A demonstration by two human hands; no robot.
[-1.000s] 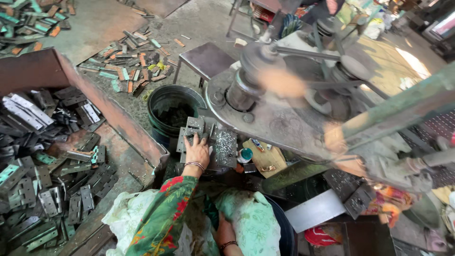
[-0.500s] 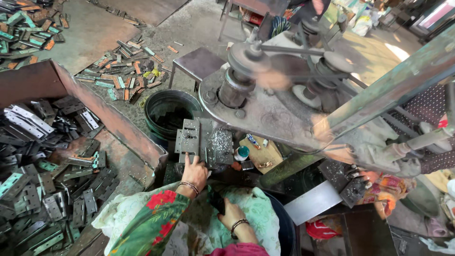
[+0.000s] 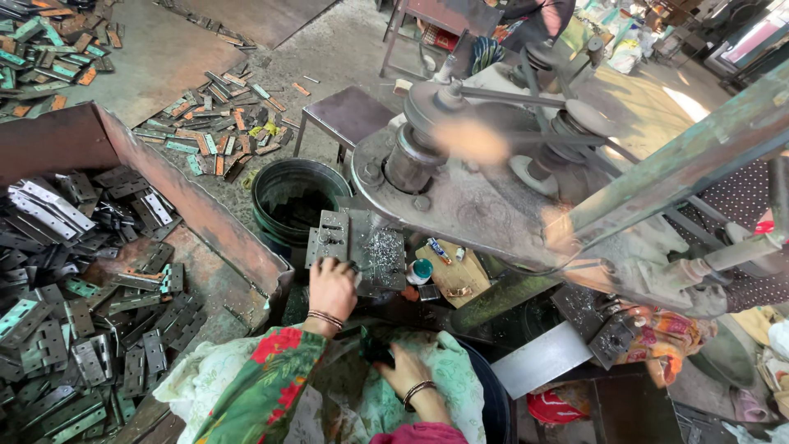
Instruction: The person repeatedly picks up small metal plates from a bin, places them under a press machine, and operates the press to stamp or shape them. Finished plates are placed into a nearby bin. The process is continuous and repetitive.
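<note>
From the head camera, my left hand (image 3: 331, 289) rests flat on the grey steel work plate (image 3: 362, 247) of the drilling machine, fingers pressed down on a small flat metal hinge leaf (image 3: 330, 238), so the piece sits steady under the tool; the grip is pressing rather than pinching. Bright curled metal shavings (image 3: 385, 253) litter the plate beside it, rough and glittery. My right hand (image 3: 404, 372) lies low in my lap on the pale green cloth (image 3: 448, 362), fingers curled around a dark flat piece (image 3: 374, 347), kept close. A round black metal bucket (image 3: 297, 200) stands just beyond the plate. To my left, a rusty brown sheet-metal bin (image 3: 189, 205) holds a heap of dull grey hinge plates (image 3: 90, 312), within easy reach.
</note>
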